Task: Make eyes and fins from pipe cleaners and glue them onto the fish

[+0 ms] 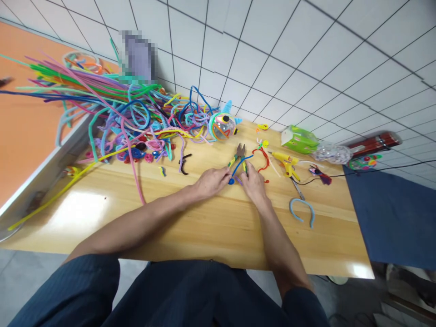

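A pair of pliers (241,150) with green-and-yellow handles lies in front of me, jaws pointing away and handles spread. My left hand (213,182) is closed on the left handle. On the other handle, my right hand (254,182) is closed too. Between the hands runs a blue pipe cleaner (239,165), its lower end near a small blue coil (231,181); whether fingers touch it is hidden. A bit of purple pipe cleaner (239,181) shows beside the right fingers. Just beyond that hand curves a red pipe cleaner (265,159).
A large heap of colourful pipe cleaners (136,109) fills the table's back left. Behind the pliers sits a clear ball (223,126) with blue spikes. To the right are a yellow glue gun (288,164), a green package (299,140), a light-blue curved piece (302,206) and a black cord.
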### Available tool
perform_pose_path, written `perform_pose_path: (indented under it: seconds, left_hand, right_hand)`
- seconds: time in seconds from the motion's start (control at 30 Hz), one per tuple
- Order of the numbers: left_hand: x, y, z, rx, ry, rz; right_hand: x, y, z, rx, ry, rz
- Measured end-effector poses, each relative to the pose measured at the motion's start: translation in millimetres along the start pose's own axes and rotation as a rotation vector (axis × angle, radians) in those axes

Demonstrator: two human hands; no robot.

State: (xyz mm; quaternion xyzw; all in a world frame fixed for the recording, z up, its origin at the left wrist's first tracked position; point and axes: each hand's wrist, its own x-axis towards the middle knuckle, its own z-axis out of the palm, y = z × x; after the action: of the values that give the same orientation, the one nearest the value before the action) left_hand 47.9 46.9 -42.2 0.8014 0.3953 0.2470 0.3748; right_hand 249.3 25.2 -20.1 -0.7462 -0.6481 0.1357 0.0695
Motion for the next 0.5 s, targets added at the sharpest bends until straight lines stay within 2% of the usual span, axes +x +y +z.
perform_pose_path:
  seconds: [0.07,0.17,0.33,0.5]
  left_hand:
    - [-2.7,-3.6,1.2,0.145,0.0,0.055]
    - [-4.6,-7.9,-2.5,0.247,0.044,0.088]
    - [-4.0,-11.0,-8.4,0.283,0.09,0.021]
    - [-1.9,-15.4,-7.1,0.302,0.099,0.018]
  right_hand:
    - [-2.1,1.4,3.6,0.038,0.019,-0.063]
    - [-3.2,-10.7,6.3,0.047,-0.029,-0.123]
    - [-4.6,-33.2,-3.4,-0.02,-0.136,-0.062]
    - [-5.1,-24.9,-8.0,-0.022,-0.138,-0.037]
